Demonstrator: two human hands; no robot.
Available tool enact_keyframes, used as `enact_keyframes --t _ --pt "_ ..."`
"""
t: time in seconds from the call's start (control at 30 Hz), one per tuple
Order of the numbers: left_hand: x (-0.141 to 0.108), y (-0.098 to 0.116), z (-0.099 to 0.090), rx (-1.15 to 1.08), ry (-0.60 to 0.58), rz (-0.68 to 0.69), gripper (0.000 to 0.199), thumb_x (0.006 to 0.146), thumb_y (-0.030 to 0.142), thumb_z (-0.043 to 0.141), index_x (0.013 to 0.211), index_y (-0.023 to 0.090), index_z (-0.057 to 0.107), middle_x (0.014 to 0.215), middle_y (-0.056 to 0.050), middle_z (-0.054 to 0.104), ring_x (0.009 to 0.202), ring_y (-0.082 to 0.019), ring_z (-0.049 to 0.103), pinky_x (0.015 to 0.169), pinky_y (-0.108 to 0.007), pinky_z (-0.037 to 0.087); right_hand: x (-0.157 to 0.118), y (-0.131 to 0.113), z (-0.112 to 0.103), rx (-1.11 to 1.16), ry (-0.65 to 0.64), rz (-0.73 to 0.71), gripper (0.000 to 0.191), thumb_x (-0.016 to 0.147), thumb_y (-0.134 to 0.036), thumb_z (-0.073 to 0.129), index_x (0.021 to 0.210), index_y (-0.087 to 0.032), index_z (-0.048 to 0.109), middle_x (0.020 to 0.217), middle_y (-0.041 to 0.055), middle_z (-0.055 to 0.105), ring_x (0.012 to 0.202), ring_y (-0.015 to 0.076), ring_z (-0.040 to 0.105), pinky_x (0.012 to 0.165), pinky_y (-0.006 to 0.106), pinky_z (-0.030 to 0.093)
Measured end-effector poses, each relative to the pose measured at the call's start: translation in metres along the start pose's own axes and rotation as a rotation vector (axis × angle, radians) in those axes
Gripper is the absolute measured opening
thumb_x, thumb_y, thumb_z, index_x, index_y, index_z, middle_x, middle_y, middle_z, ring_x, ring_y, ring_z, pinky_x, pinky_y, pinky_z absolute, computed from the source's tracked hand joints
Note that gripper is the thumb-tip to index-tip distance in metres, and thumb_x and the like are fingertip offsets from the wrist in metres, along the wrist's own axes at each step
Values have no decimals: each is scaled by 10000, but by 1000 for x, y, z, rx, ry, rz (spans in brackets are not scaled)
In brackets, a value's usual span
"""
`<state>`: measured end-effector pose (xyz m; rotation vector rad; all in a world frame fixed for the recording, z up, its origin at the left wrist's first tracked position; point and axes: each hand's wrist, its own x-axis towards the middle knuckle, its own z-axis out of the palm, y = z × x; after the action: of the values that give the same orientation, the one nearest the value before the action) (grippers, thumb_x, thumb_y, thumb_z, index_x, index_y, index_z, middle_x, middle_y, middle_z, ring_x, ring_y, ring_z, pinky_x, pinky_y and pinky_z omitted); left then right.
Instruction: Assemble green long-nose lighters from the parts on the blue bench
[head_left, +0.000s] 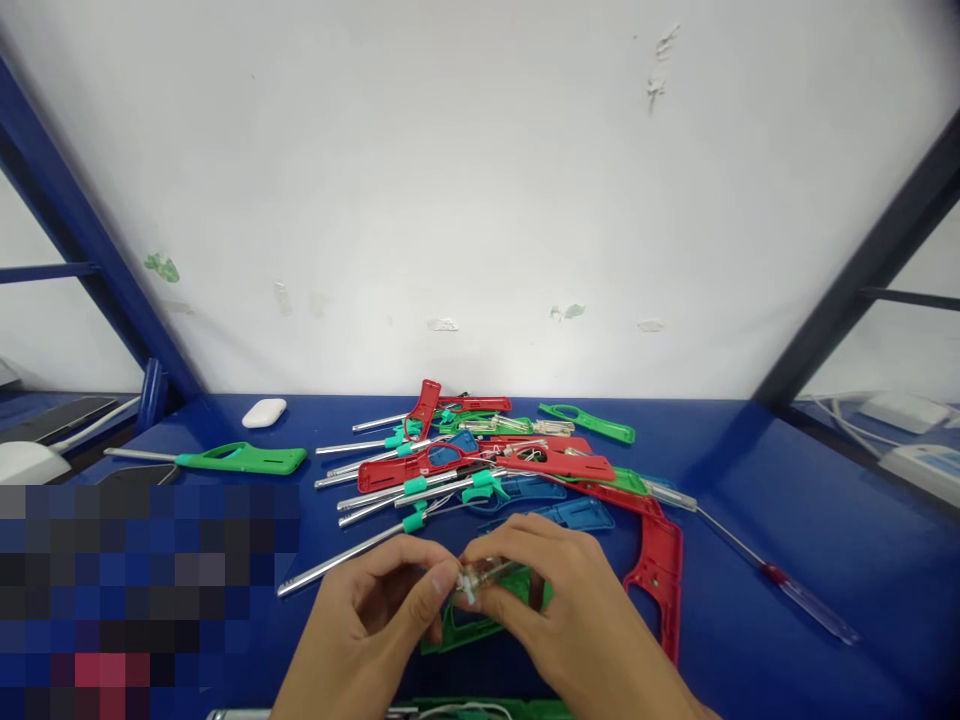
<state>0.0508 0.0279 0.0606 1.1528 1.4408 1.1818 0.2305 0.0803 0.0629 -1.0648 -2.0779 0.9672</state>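
Note:
My right hand (pixel 562 580) grips a small clear lighter fuel tank (pixel 491 572) with metal and whitish fittings at its left end. At that end, the thumb and forefinger of my left hand (pixel 382 610) pinch the fitting; the fingertips hide its exact form. Just below both hands, a green lighter casing half (pixel 469 632) lies on the blue table, partly covered by the right hand. Along the near edge shows another green lighter casing (pixel 525 708) with a white wire and a metal tube, cut off by the frame.
Behind my hands lie several metal lighter tubes (pixel 352 552) with teal pieces, and red casings (pixel 660 560) and blue casings (pixel 577 515). A screwdriver (pixel 814 605) rests at right. A green lighter (pixel 244 458) and white earbud case (pixel 264 412) sit at left, before a white wall (pixel 480 200).

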Motion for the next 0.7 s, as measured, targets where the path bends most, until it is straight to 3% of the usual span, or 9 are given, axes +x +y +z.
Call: enact_keyframes --t 0.1,0.3,0.47,0.7 --pt "0 0 1 51 34 26 480 784 699 762 785 219 756 652 15 581 624 -119 489 607 -223 428 2 2 1 3 9 6 230 885 -107 800 962 -319 845 950 -44 789 882 163 701 763 278 460" --pt "-2 -7 -2 117 13 23 439 797 666 766 795 227 746 611 40 560 555 -99 471 563 -209 385 3 1 0 20 24 0 251 874 -131 825 982 -354 861 945 -42 797 854 169 702 743 282 455" --pt "0 -10 -7 134 0 74 369 842 611 752 805 244 727 747 37 650 581 -94 536 592 -197 467 2 3 0 54 4 -20 262 896 -215 838 1030 -439 856 921 -63 788 815 150 687 722 272 448" --pt "-5 -8 4 159 122 191 408 868 631 702 720 251 708 703 23 628 598 -117 581 595 -199 499 2 -5 -5 86 -57 -42 301 896 -166 829 971 -454 863 877 -75 788 821 133 704 744 254 453"
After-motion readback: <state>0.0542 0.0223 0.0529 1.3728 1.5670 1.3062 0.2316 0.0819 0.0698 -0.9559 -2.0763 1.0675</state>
